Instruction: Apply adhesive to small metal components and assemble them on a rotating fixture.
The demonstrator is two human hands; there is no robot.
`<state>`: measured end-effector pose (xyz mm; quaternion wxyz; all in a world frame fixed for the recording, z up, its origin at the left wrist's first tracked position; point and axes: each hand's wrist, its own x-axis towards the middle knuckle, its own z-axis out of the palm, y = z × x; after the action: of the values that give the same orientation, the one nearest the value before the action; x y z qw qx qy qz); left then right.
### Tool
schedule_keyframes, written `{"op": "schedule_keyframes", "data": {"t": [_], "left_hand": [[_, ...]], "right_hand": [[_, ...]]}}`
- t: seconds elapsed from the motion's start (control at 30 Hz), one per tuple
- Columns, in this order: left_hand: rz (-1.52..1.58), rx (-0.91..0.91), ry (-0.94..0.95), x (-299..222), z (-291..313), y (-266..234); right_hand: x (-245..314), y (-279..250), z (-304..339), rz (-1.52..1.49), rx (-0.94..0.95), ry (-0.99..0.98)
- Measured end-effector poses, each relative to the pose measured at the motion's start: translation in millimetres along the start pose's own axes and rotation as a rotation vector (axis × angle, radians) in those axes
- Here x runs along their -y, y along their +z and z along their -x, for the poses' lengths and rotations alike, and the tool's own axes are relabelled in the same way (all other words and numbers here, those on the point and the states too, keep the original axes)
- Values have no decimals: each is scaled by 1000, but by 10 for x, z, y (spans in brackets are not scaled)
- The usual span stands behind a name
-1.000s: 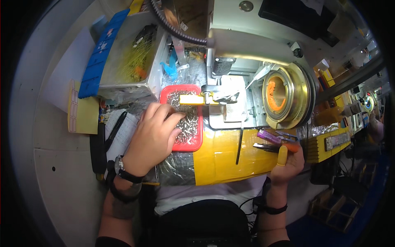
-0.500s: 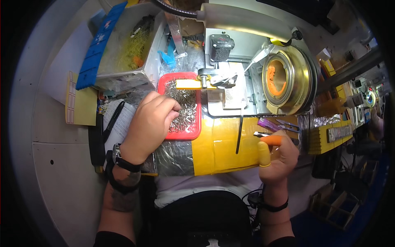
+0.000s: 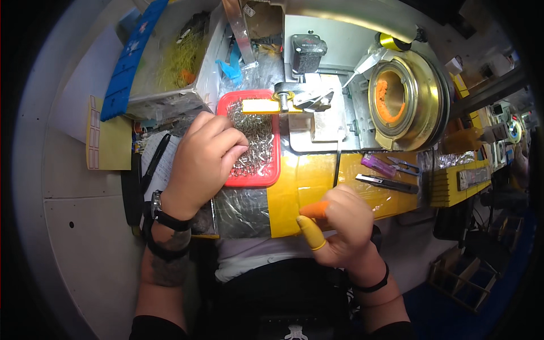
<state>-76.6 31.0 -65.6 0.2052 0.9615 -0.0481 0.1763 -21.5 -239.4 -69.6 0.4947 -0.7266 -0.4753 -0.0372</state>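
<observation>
My left hand rests over the left side of a red tray filled with small shiny metal pieces. Its thumb and fingertips are pinched together; anything between them is too small to make out. My right hand is near the front edge of the yellow mat, wearing an orange finger cot and a yellow thumb cot. Those two tips meet closely, and what they hold, if anything, does not show. Beyond the hand lies a black utility knife.
Behind the tray stands a machine with a yellow-edged arm reaching over it and a brass-coloured round bowl. A purple-handled tool and a thin black rod lie on the mat. A clear bin is at left.
My right hand has moved left and nearer to me, away from the utility knife, which now shows fully. My left hand stays over the tray. The whole view has shifted slightly.
</observation>
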Motion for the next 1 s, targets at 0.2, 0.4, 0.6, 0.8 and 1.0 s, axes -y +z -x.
{"op": "schedule_keyframes", "data": {"t": [0.2,0.4,0.6,0.8,1.0], "left_hand": [[270,-120,-263,-28,88,29],[699,-230,-360,13,171,163],[809,-321,-310,-99,167,181],[524,-324,-204,-122,156,103],[297,-229,-66,-81,83,-127]], "right_hand": [[8,132,-222,-7,134,85],[-156,527,-459,-187,3,187],[-134,664,-683,-308,-40,333],[-169,729,-723,-325,-58,297],[-216,789,-722,-120,-41,79]]}}
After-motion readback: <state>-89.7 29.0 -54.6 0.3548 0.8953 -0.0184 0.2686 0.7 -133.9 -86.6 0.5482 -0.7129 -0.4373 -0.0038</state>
